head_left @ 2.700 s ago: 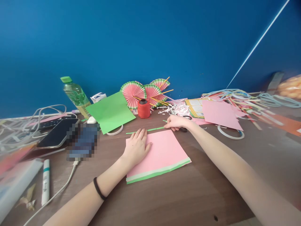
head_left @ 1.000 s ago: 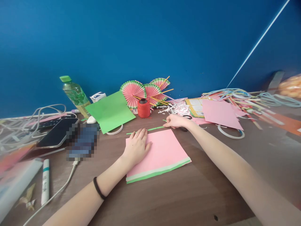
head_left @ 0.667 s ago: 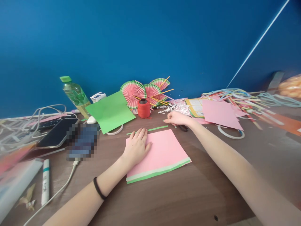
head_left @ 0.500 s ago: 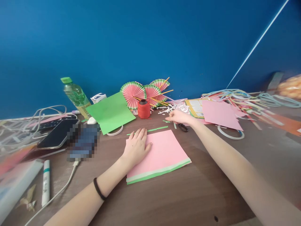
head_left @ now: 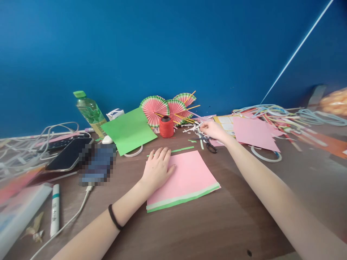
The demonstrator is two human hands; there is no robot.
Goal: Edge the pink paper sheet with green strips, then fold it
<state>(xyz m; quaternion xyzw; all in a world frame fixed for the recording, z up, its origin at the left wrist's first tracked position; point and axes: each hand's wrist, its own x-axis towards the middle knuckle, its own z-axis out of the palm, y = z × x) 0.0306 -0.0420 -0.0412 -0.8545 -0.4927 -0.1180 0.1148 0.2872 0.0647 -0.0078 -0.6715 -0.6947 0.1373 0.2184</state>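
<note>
My left hand [head_left: 158,168] lies flat with its fingers stretched on the left part of a pink sheet of paper [head_left: 191,171]. A pale band and a green strip run along the sheet's near edge. Just beyond its far edge lie thin green paper strips [head_left: 183,148]. My right hand [head_left: 211,129] is over a pile of white paper scraps [head_left: 193,127], its fingers drawn together; whether a scrap is between them is too small to tell. Black-handled scissors [head_left: 211,147] lie just below the right hand, their blades partly among the scraps.
Behind stand a red thread spool [head_left: 166,127] and pleated watermelon-coloured paper fans [head_left: 155,108]. To the left are a green sheet [head_left: 130,130], a bottle [head_left: 90,113], phones [head_left: 69,154] and a marker [head_left: 55,210]. Pink paper [head_left: 255,133] and coiled tubing [head_left: 321,116] lie right.
My right hand has moved right and slightly away from me, from the green scraps to the white pile, uncovering more of the scissors. My left hand stays on the pink sheet.
</note>
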